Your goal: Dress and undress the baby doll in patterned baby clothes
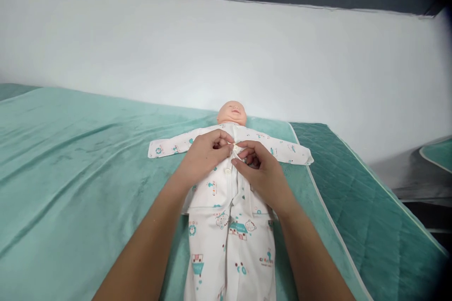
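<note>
A baby doll [232, 112] lies on its back, its head toward the wall, dressed in a white printed shirt [208, 190] and matching trousers [231, 254]. Both sleeves spread out to the sides. At the chest, my left hand [212, 150] pinches the shirt's front edge beside a small button [235, 149]. From the other side, my right hand [257, 160] has thumb and fingers closed on the opposite edge of the front opening. The fingertips of both hands nearly meet at the button. Another button [228, 170] shows just below. The lower part of the shirt front hangs slightly apart.
A light green blanket [88, 174] with some creases lies under the doll. Darker quilted green fabric [367, 207] extends along the right. Behind the doll rises a white wall [226, 51], with a dark band above it.
</note>
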A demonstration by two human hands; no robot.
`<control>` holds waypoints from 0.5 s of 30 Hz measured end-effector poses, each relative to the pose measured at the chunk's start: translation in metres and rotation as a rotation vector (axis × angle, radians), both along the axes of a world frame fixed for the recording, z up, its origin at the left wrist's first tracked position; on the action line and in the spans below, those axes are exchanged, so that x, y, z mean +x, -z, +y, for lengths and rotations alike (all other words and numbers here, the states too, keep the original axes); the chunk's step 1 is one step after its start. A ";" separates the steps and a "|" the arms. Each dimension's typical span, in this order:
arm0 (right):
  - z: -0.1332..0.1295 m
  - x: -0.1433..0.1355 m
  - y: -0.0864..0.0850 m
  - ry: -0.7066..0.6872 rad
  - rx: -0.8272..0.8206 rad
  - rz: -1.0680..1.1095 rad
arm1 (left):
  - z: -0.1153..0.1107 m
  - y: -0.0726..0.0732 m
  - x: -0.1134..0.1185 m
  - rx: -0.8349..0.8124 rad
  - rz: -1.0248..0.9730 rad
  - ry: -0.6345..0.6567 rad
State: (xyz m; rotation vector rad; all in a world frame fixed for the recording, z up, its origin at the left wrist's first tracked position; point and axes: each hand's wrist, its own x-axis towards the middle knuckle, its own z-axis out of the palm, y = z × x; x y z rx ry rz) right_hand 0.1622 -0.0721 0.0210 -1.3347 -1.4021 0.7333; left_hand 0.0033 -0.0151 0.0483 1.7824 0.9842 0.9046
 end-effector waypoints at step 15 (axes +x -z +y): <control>-0.034 0.005 -0.026 -0.043 -0.110 -0.525 | -0.005 -0.015 -0.027 0.023 0.290 0.256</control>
